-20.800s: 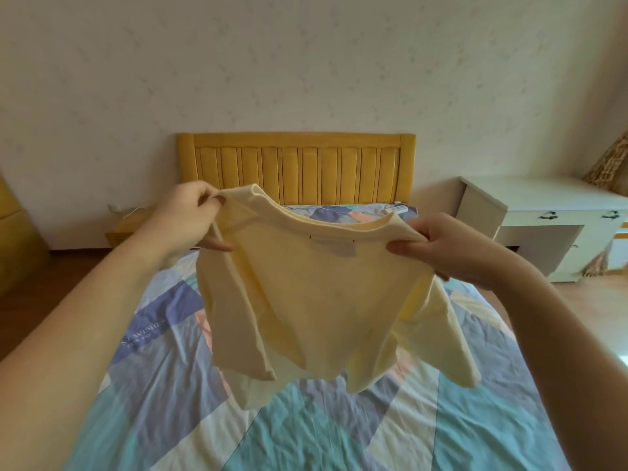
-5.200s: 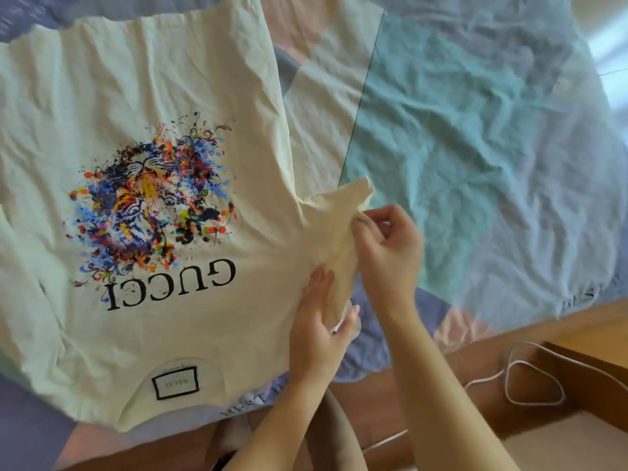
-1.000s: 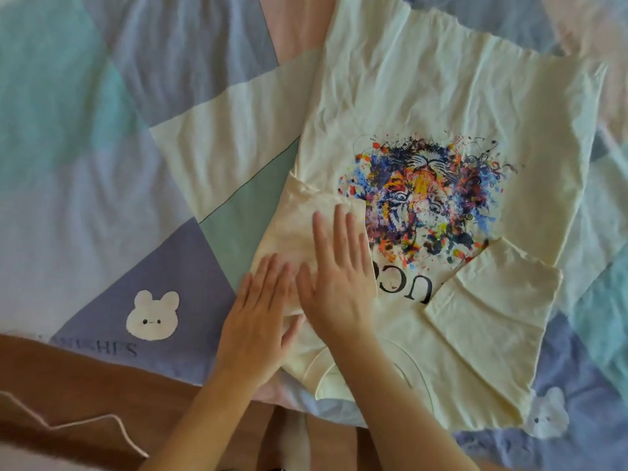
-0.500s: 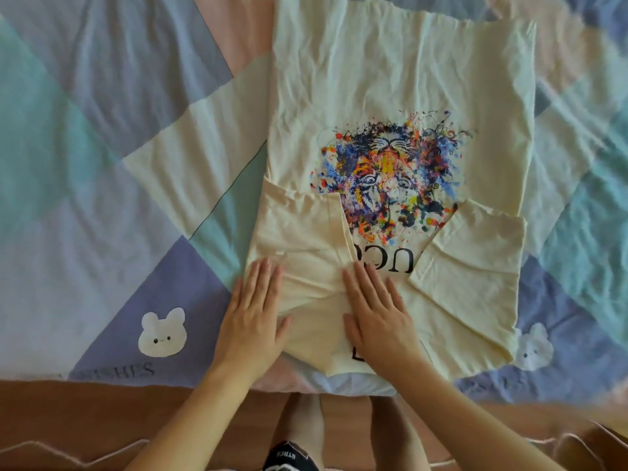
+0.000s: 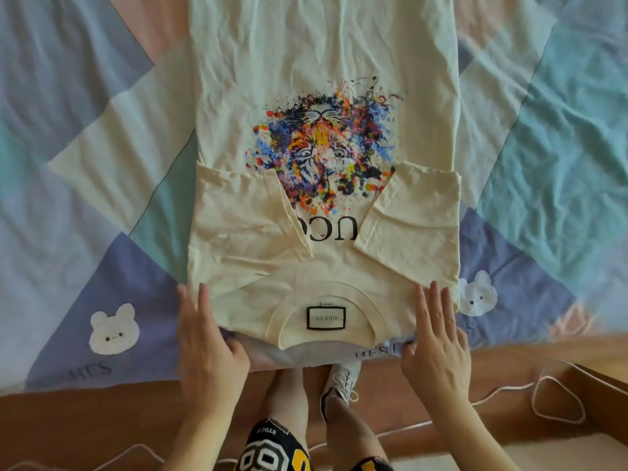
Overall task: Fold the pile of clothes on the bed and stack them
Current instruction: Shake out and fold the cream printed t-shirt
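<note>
T-shirt (image 5: 323,56) flat on bed (image 5: 68,164), sleeves folded in

Soft, even daylight fills the scene with barely any shadow; wide-angle distortion bends the edges, and the picture looks slightly soft.

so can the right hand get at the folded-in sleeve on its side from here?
Probably yes. The right hand lies flat at the T-shirt's shoulder edge, and the right sleeve lies uncovered just beyond its fingertips, nothing between.
</note>
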